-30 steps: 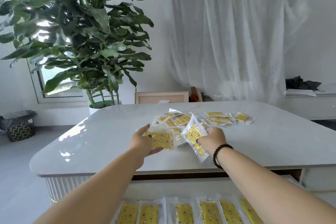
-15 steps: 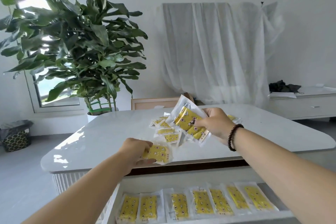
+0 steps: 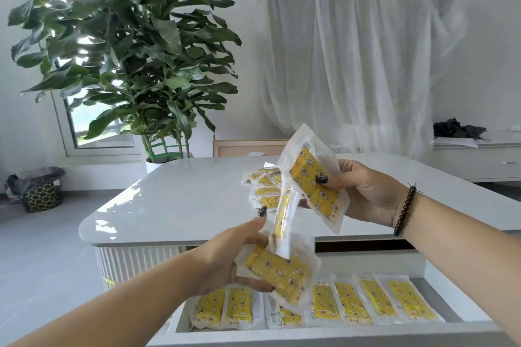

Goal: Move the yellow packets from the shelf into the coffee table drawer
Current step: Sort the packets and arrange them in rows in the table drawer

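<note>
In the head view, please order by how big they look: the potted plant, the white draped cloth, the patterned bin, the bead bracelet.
1-2. Potted plant and white draped cloth: they look alike, so no ranking.
3. Patterned bin.
4. Bead bracelet, although nearest the camera.

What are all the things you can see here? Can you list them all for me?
packets in drawer: about seven, yellow, in a row
drawer: one, white, open
packets on table: small pile, yellow
table: one, white
held packets: three or so, yellow, in the hands
plant: one, green, back left
cloth: one, white, draped behind
bin: one, dark patterned, far left
bracelet: one, dark beads, right wrist
left hand: grips a packet
right hand: grips a packet
</note>
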